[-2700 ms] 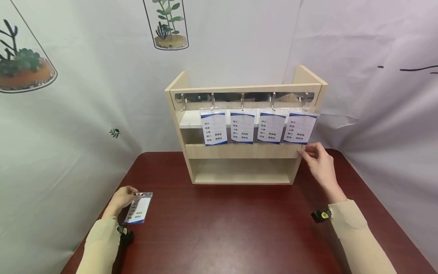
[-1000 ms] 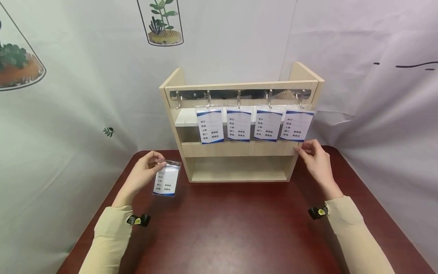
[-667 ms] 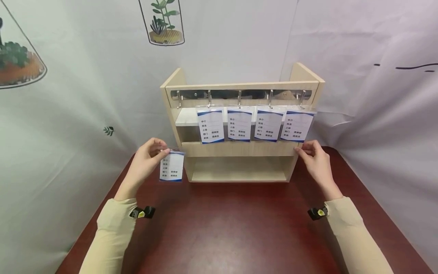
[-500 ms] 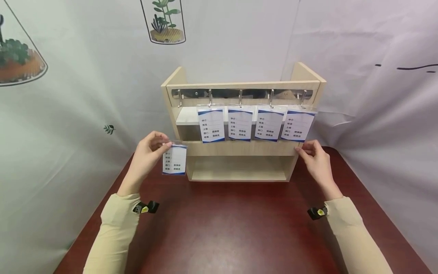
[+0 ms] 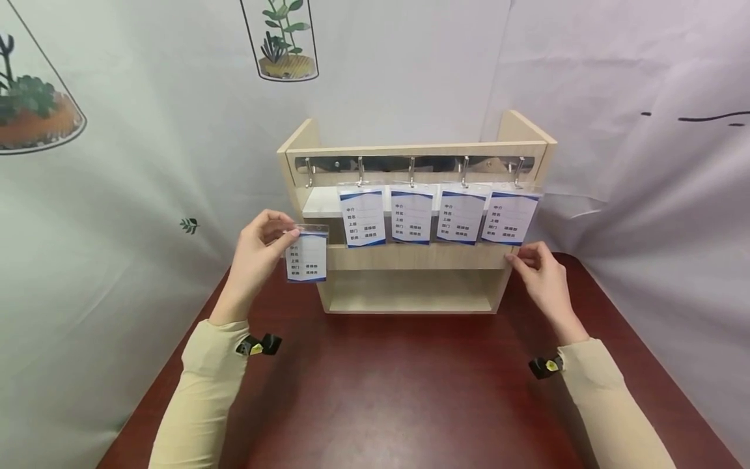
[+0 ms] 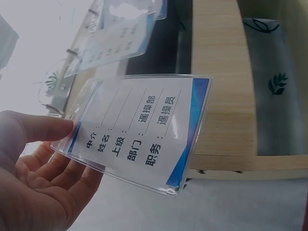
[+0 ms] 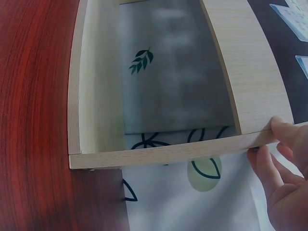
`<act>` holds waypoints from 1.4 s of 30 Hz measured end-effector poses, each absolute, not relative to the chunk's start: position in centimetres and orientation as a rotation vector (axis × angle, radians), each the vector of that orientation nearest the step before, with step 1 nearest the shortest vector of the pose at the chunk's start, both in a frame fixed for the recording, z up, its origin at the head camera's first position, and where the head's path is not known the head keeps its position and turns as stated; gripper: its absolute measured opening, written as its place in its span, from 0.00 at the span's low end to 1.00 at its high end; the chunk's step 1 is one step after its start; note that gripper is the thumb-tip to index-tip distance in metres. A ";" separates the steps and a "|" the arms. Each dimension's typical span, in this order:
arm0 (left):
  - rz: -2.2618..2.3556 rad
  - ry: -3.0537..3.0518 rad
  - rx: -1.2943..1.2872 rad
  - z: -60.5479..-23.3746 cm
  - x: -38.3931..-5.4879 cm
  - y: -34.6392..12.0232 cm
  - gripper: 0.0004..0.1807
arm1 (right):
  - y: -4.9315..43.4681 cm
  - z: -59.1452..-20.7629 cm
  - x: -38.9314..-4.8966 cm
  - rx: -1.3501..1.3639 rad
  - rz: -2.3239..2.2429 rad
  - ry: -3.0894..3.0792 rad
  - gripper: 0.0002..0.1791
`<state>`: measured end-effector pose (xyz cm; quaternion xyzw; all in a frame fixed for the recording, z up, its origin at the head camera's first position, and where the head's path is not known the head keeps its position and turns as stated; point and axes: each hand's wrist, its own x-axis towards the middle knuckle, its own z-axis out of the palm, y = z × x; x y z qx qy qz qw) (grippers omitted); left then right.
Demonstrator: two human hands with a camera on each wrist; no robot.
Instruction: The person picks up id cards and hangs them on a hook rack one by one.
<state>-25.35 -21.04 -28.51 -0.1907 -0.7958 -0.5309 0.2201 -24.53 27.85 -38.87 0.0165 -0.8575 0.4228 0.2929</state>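
In the head view my left hand (image 5: 254, 260) pinches a clear-sleeved name badge (image 5: 307, 260) by its upper left corner, in front of the shelf's left side. The left wrist view has the badge (image 6: 137, 127) face on, white with blue bands and printed lines, the thumb over its top edge. Above it is the leftmost hook (image 5: 310, 174), bare. My right hand (image 5: 545, 280) grips the right side panel of the wooden shelf (image 5: 416, 259). Seen from the right wrist, thumb and fingers of that hand (image 7: 284, 168) pinch the panel edge (image 7: 187, 148).
Several similar badges hang in a row from the other hooks, the nearest being a white badge (image 5: 363, 218). A metal hook rail (image 5: 387, 163) runs along the shelf top. The shelf stands on a dark red table (image 5: 398, 384), with a patterned cloth (image 5: 410, 71) behind.
My left hand has lifted the badge from low on the left, up and rightward to the shelf's left side. The right hand keeps its grip in the same spot.
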 end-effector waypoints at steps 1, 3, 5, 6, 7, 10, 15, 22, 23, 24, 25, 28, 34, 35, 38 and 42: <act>-1.473 -2.186 -0.534 -28.3 -25.4 -21.0 0.12 | 27.9 -38.8 -24.5 0.040 1.125 -2.285 0.18; -1.483 -2.165 -0.554 -27.9 -25.4 -20.8 0.11 | 27.9 -38.8 -24.4 0.026 1.119 -2.289 0.18; -1.501 -2.149 -0.576 -27.5 -25.4 -20.5 0.11 | 27.9 -38.7 -24.4 0.020 1.118 -2.290 0.18; -1.506 -2.145 -0.585 -27.3 -25.4 -20.4 0.11 | 27.9 -38.7 -24.4 0.021 1.117 -2.290 0.18; -1.516 -2.138 -0.593 -27.2 -25.4 -20.3 0.11 | 27.9 -38.7 -24.3 0.024 1.121 -2.289 0.18; -1.535 -2.120 -0.596 -26.8 -25.4 -20.0 0.11 | 27.9 -38.6 -24.4 0.044 1.124 -2.292 0.18; -1.537 -2.086 -0.564 -26.2 -25.2 -19.7 0.12 | 27.8 -38.6 -24.5 0.057 1.128 -2.292 0.18; -1.543 -2.054 -0.563 -25.1 -25.2 -19.4 0.13 | 27.8 -38.7 -24.5 0.061 1.122 -2.286 0.18; -1.551 -2.046 -0.567 -25.0 -25.2 -19.3 0.13 | 27.8 -38.7 -24.5 0.062 1.121 -2.286 0.18; -1.558 -2.036 -0.572 -24.9 -25.3 -19.3 0.13 | 27.8 -38.7 -24.5 0.062 1.118 -2.285 0.18; -1.558 -2.030 -0.576 -24.8 -25.3 -19.2 0.13 | 27.8 -38.7 -24.5 0.063 1.118 -2.285 0.18; -1.547 -2.020 -0.590 -24.6 -25.6 -19.0 0.14 | 27.9 -38.7 -24.5 0.058 1.126 -2.284 0.18; -1.529 -2.010 -0.587 -24.4 -25.9 -18.9 0.15 | 27.9 -38.6 -24.5 0.042 1.128 -2.288 0.18; -1.526 -2.010 -0.580 -24.4 -25.9 -18.9 0.15 | 27.9 -38.6 -24.5 0.042 1.128 -2.288 0.18; -1.518 -2.009 -0.554 -24.3 -25.9 -18.9 0.15 | 27.9 -38.6 -24.4 0.043 1.133 -2.291 0.18; -1.521 -1.996 -0.521 -24.3 -26.1 -18.9 0.15 | 27.8 -38.6 -24.4 0.046 1.137 -2.288 0.19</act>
